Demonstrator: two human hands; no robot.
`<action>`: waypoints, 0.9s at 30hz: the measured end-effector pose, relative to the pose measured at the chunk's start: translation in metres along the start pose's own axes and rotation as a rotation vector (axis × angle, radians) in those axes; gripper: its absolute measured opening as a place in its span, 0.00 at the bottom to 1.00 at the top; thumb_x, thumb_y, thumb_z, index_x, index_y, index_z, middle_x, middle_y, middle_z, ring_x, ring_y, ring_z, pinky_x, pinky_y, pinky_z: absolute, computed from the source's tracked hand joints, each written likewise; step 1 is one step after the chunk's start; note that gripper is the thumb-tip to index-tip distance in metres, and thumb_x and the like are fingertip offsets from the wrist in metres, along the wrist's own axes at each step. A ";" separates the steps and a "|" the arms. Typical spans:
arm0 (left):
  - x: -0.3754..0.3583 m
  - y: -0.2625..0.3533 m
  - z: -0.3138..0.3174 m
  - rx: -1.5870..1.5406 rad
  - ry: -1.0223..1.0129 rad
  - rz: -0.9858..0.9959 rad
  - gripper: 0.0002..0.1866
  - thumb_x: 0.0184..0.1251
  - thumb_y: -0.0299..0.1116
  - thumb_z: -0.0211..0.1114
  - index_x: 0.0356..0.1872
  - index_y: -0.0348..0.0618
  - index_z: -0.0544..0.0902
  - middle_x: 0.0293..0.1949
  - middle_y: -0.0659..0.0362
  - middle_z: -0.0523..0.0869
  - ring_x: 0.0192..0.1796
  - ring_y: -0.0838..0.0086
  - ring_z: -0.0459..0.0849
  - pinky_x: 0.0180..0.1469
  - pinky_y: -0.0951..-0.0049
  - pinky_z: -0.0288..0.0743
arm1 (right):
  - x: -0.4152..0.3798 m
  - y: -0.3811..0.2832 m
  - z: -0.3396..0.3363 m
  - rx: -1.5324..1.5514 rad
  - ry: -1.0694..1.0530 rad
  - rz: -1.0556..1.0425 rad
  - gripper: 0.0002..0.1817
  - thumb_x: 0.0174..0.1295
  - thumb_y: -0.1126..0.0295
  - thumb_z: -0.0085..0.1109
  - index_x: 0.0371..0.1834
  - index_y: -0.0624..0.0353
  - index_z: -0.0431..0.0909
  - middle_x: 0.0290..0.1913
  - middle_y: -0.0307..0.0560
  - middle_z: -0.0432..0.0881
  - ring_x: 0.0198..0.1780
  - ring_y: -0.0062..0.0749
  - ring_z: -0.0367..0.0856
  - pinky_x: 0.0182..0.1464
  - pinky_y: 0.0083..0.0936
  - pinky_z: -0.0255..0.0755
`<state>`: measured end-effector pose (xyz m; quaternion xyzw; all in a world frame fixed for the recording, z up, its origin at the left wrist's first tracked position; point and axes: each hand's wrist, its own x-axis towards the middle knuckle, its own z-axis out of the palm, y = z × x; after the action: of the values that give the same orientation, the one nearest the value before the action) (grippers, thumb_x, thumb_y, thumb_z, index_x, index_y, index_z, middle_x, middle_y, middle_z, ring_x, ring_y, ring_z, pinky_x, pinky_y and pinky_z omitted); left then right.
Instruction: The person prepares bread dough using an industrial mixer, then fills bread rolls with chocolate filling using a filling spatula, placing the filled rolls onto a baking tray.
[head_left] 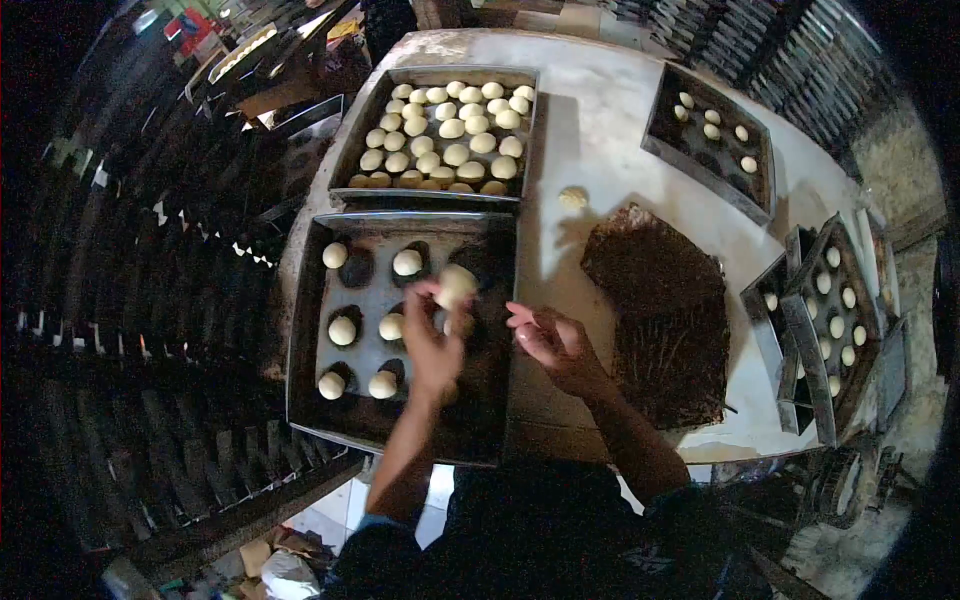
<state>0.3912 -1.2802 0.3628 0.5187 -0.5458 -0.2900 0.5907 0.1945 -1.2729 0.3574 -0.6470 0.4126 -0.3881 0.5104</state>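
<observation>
Above the near tray (pixel 302 300), my left hand (pixel 435 345) holds a pale dough ball (pixel 457 286) in its fingertips; the hand is slightly blurred. Several round dough balls (pixel 342 330) sit spaced apart on that tray's left and middle parts, and my left hand partly hides others. My right hand (pixel 550 340) is just right of the tray, its fingers loosely curled and apart, with nothing visible in them. Beside it lies a dark brown, rough-surfaced mass (pixel 665 310) on the pale table (pixel 600 110).
Behind the near tray, another tray (pixel 535 130) is packed with dough balls. A tray (pixel 705 175) with several balls stands at the back right, and tilted trays (pixel 815 360) overlap at the right edge. A small dough piece (pixel 573 197) lies mid-table. Dark racks (pixel 150 300) stand left.
</observation>
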 end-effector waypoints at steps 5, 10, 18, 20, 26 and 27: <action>-0.060 0.096 0.034 0.098 -0.225 0.023 0.47 0.53 0.25 0.72 0.72 0.36 0.53 0.46 0.55 0.80 0.52 0.70 0.79 0.59 0.68 0.72 | -0.030 -0.037 -0.026 0.443 -0.028 0.064 0.27 0.57 0.67 0.68 0.59 0.63 0.74 0.51 0.54 0.82 0.56 0.35 0.79 0.54 0.32 0.74; -0.107 0.133 0.047 -0.013 0.064 -0.141 0.24 0.64 0.34 0.66 0.58 0.32 0.76 0.42 0.58 0.77 0.44 0.75 0.77 0.48 0.76 0.72 | -0.070 -0.099 -0.042 -0.053 -0.104 -0.540 0.29 0.57 0.67 0.66 0.62 0.61 0.72 0.67 0.60 0.67 0.70 0.45 0.66 0.68 0.35 0.62; -0.197 0.172 0.068 -0.234 -0.027 -0.010 0.40 0.69 0.55 0.52 0.70 0.31 0.57 0.67 0.41 0.60 0.67 0.56 0.62 0.68 0.59 0.54 | -0.149 -0.093 0.002 -0.051 0.209 -0.514 0.09 0.66 0.70 0.55 0.41 0.66 0.79 0.32 0.49 0.82 0.32 0.32 0.81 0.35 0.25 0.74; -0.222 0.173 0.057 -0.165 -0.005 -0.241 0.29 0.73 0.46 0.53 0.63 0.30 0.69 0.53 0.49 0.79 0.55 0.70 0.75 0.57 0.70 0.68 | -0.158 -0.078 0.024 -0.076 0.320 -0.529 0.11 0.67 0.68 0.53 0.32 0.65 0.76 0.23 0.47 0.77 0.24 0.31 0.77 0.28 0.25 0.69; -0.272 0.184 0.051 -0.666 0.193 -0.805 0.19 0.73 0.40 0.58 0.50 0.31 0.78 0.44 0.54 0.84 0.44 0.76 0.81 0.49 0.74 0.76 | -0.195 -0.046 -0.001 -0.374 0.139 -0.331 0.23 0.74 0.54 0.33 0.45 0.59 0.77 0.44 0.54 0.72 0.44 0.44 0.72 0.51 0.38 0.65; -0.284 0.162 0.064 -0.743 0.239 -0.747 0.15 0.72 0.40 0.59 0.42 0.35 0.80 0.37 0.57 0.84 0.35 0.73 0.83 0.40 0.76 0.77 | -0.206 -0.042 -0.003 -0.305 0.206 -0.275 0.23 0.74 0.54 0.33 0.44 0.59 0.77 0.44 0.53 0.73 0.44 0.44 0.72 0.51 0.37 0.65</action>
<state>0.2278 -0.9930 0.4075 0.4631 -0.1140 -0.5927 0.6490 0.1235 -1.0764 0.3827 -0.7238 0.4244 -0.4510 0.3044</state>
